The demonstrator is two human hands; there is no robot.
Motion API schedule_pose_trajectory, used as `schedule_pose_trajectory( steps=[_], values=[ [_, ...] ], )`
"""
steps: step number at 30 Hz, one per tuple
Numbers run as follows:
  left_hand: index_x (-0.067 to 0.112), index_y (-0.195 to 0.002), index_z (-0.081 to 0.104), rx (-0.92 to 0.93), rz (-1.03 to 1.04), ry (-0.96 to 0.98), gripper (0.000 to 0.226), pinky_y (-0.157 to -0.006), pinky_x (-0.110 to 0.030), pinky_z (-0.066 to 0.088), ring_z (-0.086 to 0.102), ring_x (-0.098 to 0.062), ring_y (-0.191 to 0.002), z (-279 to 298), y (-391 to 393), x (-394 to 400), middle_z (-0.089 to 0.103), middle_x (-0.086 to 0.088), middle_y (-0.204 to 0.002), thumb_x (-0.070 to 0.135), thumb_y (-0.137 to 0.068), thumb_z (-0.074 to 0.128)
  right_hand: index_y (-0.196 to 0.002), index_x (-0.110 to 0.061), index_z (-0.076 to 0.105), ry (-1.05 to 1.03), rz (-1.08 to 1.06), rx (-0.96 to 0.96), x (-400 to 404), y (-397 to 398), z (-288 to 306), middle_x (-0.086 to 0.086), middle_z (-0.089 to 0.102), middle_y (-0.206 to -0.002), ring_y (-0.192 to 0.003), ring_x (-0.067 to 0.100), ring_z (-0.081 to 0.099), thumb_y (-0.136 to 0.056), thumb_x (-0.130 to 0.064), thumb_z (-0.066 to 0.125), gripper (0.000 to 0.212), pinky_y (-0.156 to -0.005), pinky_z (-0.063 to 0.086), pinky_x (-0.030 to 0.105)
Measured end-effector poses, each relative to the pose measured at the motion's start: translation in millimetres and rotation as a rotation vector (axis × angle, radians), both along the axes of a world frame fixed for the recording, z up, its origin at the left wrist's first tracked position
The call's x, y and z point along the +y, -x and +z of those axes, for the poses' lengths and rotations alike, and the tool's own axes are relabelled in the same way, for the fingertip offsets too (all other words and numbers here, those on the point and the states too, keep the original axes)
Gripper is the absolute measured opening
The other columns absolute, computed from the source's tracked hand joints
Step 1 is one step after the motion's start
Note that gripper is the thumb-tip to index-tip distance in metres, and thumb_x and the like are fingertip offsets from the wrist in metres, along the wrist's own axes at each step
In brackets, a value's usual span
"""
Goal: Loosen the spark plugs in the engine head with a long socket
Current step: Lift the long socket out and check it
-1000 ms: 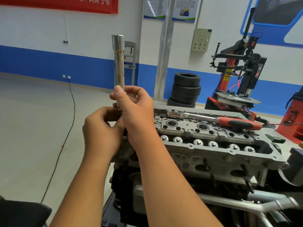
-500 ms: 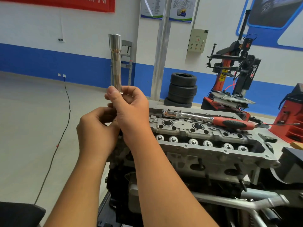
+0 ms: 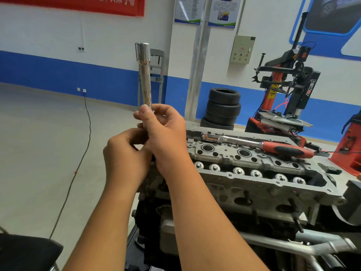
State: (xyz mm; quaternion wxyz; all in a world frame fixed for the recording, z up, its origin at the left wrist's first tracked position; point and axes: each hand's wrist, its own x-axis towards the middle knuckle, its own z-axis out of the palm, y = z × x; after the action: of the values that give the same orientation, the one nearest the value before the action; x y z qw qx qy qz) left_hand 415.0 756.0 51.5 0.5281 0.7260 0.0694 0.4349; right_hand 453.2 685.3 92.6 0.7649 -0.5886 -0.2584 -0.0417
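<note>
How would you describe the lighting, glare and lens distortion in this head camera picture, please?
Head view: bright, even indoor light, with no hard shadows; glare streaks on the shiny long socket and on the ratchet lying on the engine head; wide-angle bending curves the blue wall stripe and tilts the pillar; hands and engine stay sharp.

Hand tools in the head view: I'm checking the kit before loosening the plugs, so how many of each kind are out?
Long socket: 1, held upright by the right hand and left hand.
Ratchet wrench: 1, lying on the engine head.
Total: 2
</note>
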Motion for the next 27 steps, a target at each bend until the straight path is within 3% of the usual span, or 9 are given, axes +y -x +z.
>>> schedule_pose_trajectory(
  steps=[3, 5, 10, 13, 15, 17, 19, 22, 27],
  values=[
    [0.029, -0.083, 0.075, 0.008, -0.087, -0.012, 0.018, -0.064, -0.05, 0.06, 0.07, -0.023, -0.074, 1.5, 0.3, 0.8, 0.074, 0.005, -0.075, 0.027, -0.095, 0.062, -0.103, -0.018, 0.066, -0.027, -0.003, 0.024, 0.9, -0.9, 0.9, 0.007, 0.078, -0.102, -0.085, 0.018, 0.066, -0.105, -0.027, 0.06, 0.012, -0.088, 0.058, 0.042],
    [0.024, -0.092, 0.078, 0.01, -0.09, -0.02, 0.016, -0.072, -0.053, 0.06, 0.071, -0.031, -0.08, 2.4, -0.1, 0.8, 0.075, 0.001, -0.076, 0.024, -0.098, 0.063, -0.103, -0.016, 0.067, -0.042, -0.013, 0.046, 0.2, -1.9, 1.9, 0.008, 0.078, -0.102, -0.085, 0.02, 0.066, -0.106, -0.03, 0.056, 0.017, -0.086, 0.058, 0.041],
    [0.026, -0.106, 0.08, 0.0, 0.002, -0.02, 0.021, -0.069, -0.028, 0.056, 0.065, 0.004, -0.071, -0.3, 0.5, -0.5, 0.069, 0.027, -0.082, 0.014, -0.092, 0.072, -0.104, -0.023, 0.061, -0.04, 0.024, 0.033, -1.3, 0.3, 1.9, 0.006, 0.079, -0.095, -0.078, 0.015, 0.072, -0.094, -0.031, 0.076, 0.019, -0.079, 0.063, 0.039],
    [0.034, -0.094, 0.079, 0.015, -0.014, -0.032, 0.02, -0.057, -0.02, 0.046, 0.065, 0.003, -0.065, -0.2, 1.1, 0.2, 0.068, 0.026, -0.067, 0.015, -0.092, 0.072, -0.104, -0.022, 0.061, -0.032, 0.023, 0.031, -0.1, 0.1, 1.8, 0.005, 0.079, -0.097, -0.075, 0.013, 0.072, -0.097, -0.032, 0.072, 0.016, -0.079, 0.064, 0.039],
    [0.037, -0.078, 0.073, 0.03, -0.056, -0.053, 0.028, -0.054, -0.031, 0.051, 0.066, -0.009, -0.066, 1.3, 1.0, 1.3, 0.071, 0.019, -0.069, 0.017, -0.096, 0.066, -0.104, -0.021, 0.063, -0.011, 0.004, 0.023, 1.3, -0.1, 1.3, 0.004, 0.079, -0.1, -0.077, 0.011, 0.07, -0.101, -0.035, 0.066, 0.015, -0.081, 0.062, 0.038],
    [0.034, -0.077, 0.073, 0.033, -0.08, -0.043, 0.03, -0.061, -0.047, 0.06, 0.068, -0.019, -0.067, 1.9, -0.1, 2.4, 0.073, 0.011, -0.073, 0.017, -0.099, 0.063, -0.103, -0.02, 0.065, 0.007, -0.021, 0.015, 2.2, -0.8, 0.5, 0.002, 0.078, -0.1, -0.08, 0.012, 0.069, -0.104, -0.037, 0.061, 0.017, -0.082, 0.061, 0.037],
    [0.038, -0.078, 0.073, 0.025, -0.061, -0.034, 0.03, -0.069, -0.05, 0.062, 0.071, -0.022, -0.074, 1.4, -0.9, 1.8, 0.073, 0.009, -0.072, 0.019, -0.099, 0.064, -0.101, -0.02, 0.067, 0.017, -0.034, 0.013, 2.1, -1.0, 0.7, 0.001, 0.077, -0.097, -0.082, 0.015, 0.068, -0.104, -0.038, 0.058, 0.021, -0.082, 0.06, 0.038],
    [0.035, -0.097, 0.079, 0.007, -0.022, 0.009, 0.019, -0.078, -0.039, 0.062, 0.071, -0.006, -0.083, 0.6, -1.5, 0.5, 0.072, 0.022, -0.082, 0.018, -0.094, 0.07, -0.101, -0.019, 0.067, -0.01, -0.002, 0.017, 0.5, 0.3, 1.5, 0.002, 0.077, -0.093, -0.082, 0.018, 0.07, -0.1, -0.038, 0.065, 0.019, -0.079, 0.06, 0.035],
    [0.025, -0.101, 0.082, 0.017, 0.048, -0.001, 0.019, -0.064, -0.021, 0.047, 0.066, 0.004, -0.075, -2.5, -3.3, 0.5, 0.067, 0.025, -0.074, 0.013, -0.089, 0.074, -0.106, -0.022, 0.06, -0.034, 0.025, 0.024, -0.8, 1.2, 1.6, 0.007, 0.078, -0.096, -0.074, 0.014, 0.073, -0.095, -0.031, 0.074, 0.02, -0.069, 0.062, 0.028]
  ],
)
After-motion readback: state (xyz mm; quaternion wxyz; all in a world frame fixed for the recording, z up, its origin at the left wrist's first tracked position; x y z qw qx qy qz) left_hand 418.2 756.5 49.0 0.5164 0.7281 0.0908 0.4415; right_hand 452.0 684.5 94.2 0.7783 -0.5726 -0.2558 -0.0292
